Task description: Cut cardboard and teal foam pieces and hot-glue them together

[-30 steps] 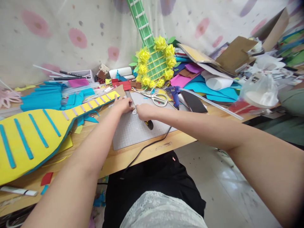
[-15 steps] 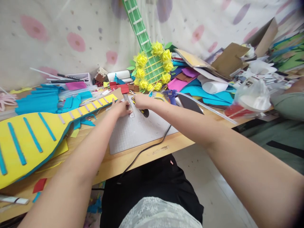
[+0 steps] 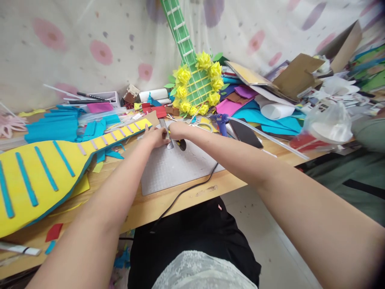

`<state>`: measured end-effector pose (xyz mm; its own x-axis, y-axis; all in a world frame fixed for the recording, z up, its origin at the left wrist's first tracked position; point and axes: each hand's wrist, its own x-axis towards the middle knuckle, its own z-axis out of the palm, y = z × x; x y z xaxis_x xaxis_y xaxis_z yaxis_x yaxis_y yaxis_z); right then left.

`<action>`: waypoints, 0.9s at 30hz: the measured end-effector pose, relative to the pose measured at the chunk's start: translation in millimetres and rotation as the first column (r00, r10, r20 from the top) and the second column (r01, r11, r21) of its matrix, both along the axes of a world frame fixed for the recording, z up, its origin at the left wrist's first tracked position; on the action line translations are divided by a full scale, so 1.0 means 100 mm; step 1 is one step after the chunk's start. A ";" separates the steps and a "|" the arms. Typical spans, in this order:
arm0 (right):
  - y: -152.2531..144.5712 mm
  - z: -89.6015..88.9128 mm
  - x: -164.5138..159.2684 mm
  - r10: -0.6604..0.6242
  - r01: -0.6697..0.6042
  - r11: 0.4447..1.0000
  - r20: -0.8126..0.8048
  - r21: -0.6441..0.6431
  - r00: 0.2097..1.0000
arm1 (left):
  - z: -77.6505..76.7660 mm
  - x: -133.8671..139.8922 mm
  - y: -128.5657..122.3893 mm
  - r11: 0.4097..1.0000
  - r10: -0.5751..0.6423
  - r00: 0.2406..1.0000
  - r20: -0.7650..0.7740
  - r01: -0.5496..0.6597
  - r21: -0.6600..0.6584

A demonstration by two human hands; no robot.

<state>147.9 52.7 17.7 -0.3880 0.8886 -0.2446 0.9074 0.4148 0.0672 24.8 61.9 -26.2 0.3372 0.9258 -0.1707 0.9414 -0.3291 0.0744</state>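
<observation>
- Landmark: the grey cutting mat (image 3: 168,176). The ruler (image 3: 170,144) lies flat on it, towards its far left part; the black-and-yellow tool (image 3: 182,145), likely a cutter, is just right of the ruler.
- Left hand (image 3: 157,137): fingers spread, bearing down on the ruler rather than wrapped round it, presumably to prevent sliding.
- Right hand (image 3: 178,131): fingers closed round the tool, the handle end projecting towards the wearer. It is held alongside the ruler, probably so that the straight edge can guide it. The blade is hidden.
- Glue gun (image 3: 221,123): beyond the mat's right rear, apparently parked within reach but outside the hands' working area.
- Yellow guitar shape (image 3: 43,188): left of the mat, its neck reaching near the left hand.
- Container 1: white tray (image 3: 113,98), left of and behind the mat; pen-like rods (image 3: 90,96) rest in or across it.
- Container 2: clear plastic bag (image 3: 326,114), well right of the mat; red and white contents show through, their identity uncertain.
</observation>
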 end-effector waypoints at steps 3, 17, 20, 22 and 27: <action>-0.01 0.02 0.01 0.050 -0.050 0.999 0.008 -0.001 0.999 | 0.00 0.00 0.00 1.000 0.000 1.000 0.000 0.000 0.000; -0.24 0.05 0.03 0.072 -0.071 0.997 0.033 -0.028 0.997 | 0.03 0.03 0.00 1.000 0.028 0.999 -0.024 -0.028 -0.005; -0.35 0.07 0.06 0.038 -0.036 0.998 0.026 -0.059 0.999 | 0.03 0.04 -0.01 1.000 0.026 0.999 -0.023 -0.027 -0.005; -0.42 0.08 0.07 0.015 -0.012 0.997 0.028 -0.072 1.000 | 0.03 0.04 -0.01 1.000 0.028 0.999 -0.022 -0.028 -0.003; -0.57 0.11 0.10 -0.007 0.008 0.996 0.018 -0.088 1.000 | 0.02 0.03 -0.01 0.999 0.032 0.999 -0.032 -0.032 0.009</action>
<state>158.2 -4.4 28.7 -0.3763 0.8664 -0.3283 0.9096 0.4128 0.0468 28.3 61.1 -24.5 0.3021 0.9374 -0.1730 0.9532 -0.2995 0.0417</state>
